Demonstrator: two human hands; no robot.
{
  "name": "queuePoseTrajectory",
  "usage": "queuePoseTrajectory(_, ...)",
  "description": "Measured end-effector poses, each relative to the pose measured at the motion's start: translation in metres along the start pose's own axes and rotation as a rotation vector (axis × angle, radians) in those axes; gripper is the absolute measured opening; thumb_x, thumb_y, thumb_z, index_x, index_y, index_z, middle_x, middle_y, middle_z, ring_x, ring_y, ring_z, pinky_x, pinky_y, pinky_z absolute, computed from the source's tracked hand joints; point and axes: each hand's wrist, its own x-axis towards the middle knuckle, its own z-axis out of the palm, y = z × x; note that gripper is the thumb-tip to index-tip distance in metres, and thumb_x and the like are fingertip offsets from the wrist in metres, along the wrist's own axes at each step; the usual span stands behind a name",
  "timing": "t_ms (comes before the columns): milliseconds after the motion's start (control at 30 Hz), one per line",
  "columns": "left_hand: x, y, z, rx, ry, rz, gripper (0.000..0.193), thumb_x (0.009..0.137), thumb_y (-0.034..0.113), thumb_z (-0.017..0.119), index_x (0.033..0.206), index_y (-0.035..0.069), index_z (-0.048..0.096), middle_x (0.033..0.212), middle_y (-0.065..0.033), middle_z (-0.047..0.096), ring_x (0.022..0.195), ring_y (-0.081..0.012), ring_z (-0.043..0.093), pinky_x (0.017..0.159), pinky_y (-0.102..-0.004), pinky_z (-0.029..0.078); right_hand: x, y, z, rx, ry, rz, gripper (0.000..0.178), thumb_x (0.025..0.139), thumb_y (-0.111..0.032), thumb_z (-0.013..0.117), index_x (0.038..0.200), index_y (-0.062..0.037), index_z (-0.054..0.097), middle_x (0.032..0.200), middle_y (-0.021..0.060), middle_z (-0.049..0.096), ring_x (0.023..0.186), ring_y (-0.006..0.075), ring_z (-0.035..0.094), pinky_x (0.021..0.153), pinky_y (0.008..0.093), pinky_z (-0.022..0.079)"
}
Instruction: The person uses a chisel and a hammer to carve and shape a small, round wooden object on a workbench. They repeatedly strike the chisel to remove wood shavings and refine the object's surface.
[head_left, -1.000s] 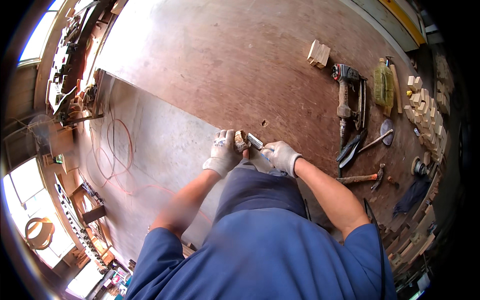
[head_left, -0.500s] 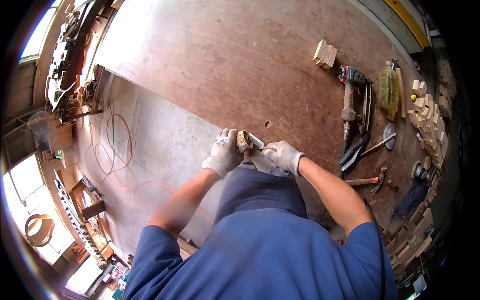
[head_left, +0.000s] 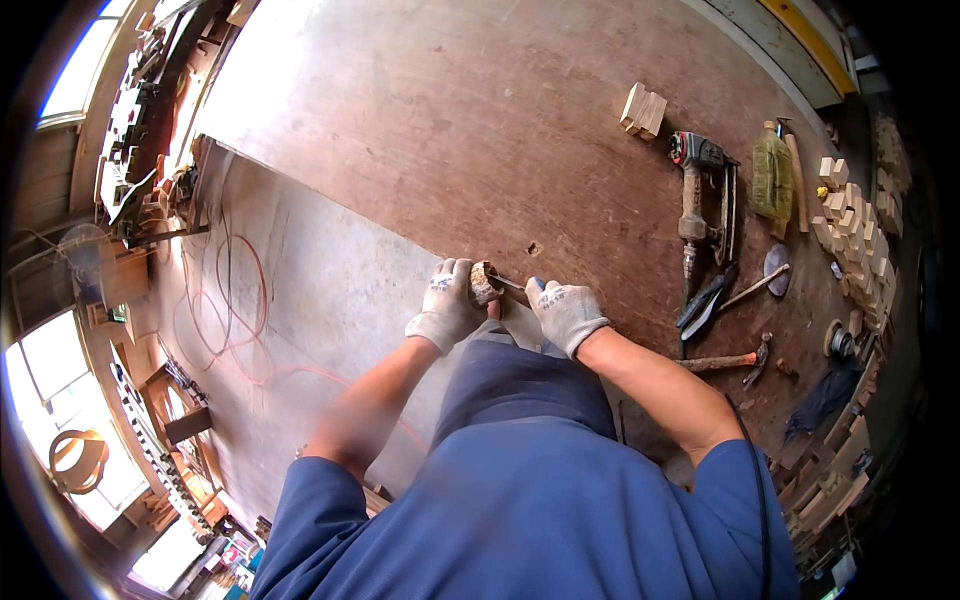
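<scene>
My left hand (head_left: 447, 303), in a whitish work glove, is closed around a small rough piece of wood (head_left: 485, 284) with a pale, pitted face, just over the near edge of the wooden table (head_left: 420, 150). To its right, my gloved right hand (head_left: 564, 312) is wrapped around a tool with a thin metal blade (head_left: 509, 284). The blade points left and its tip is at or against the wood piece. Fingers hide the tool's handle, so its exact kind does not show.
On the table to the right lie a nail gun (head_left: 694, 190), a hammer (head_left: 735, 361), a bottle of yellowish liquid (head_left: 772, 175), stacked wood blocks (head_left: 850, 235) and a small block bundle (head_left: 643, 111). A red hose (head_left: 263, 290) coils on the floor at left.
My right hand has turned and shifted slightly left and down. The blade, which showed a broad bright side, now shows as a thin line. My left hand stays nearly still with the wood piece.
</scene>
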Motion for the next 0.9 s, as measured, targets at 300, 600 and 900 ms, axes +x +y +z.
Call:
queuePoseTrajectory(300,-0.004,0.006,-0.004,-0.042,0.04,-0.018,0.055,0.072,0.012,0.081,0.121,0.005,0.058,0.117,-0.0233,0.062,0.114,-0.0464,0.058,0.097,-0.0524,0.051,0.01,0.014,-0.005,0.741,-0.256,0.181,0.032,0.1,-0.034,0.061,0.108,-0.0082,0.077,0.097,0.0199,0.076,0.093,0.0384,0.072,0.085,0.0488,0.054)
queuePoseTrajectory(600,-0.02,0.022,0.0,0.323,0.278,0.07,0.076,0.075,0.011,0.08,0.144,0.001,0.049,0.132,-0.0243,0.057,0.122,-0.0458,0.054,0.107,-0.0551,0.047,0.008,0.005,-0.01,0.991,-0.37,0.341,0.034,0.107,-0.034,0.058,0.109,-0.0042,0.075,0.073,0.0054,0.065,0.064,0.0169,0.063,0.06,0.0367,0.052)
queuePoseTrajectory(900,-0.028,0.004,0.019,0.14,0.249,-0.045,0.055,0.081,0.025,0.087,0.125,0.005,0.059,0.114,-0.0202,0.065,0.106,-0.0442,0.06,0.092,-0.0537,0.052,-0.004,0.002,-0.021,1.196,-0.523,0.479,0.035,0.109,-0.036,0.053,0.112,-0.0081,0.074,0.067,0.0027,0.056,0.046,0.0128,0.047,0.039,0.0336,0.04)
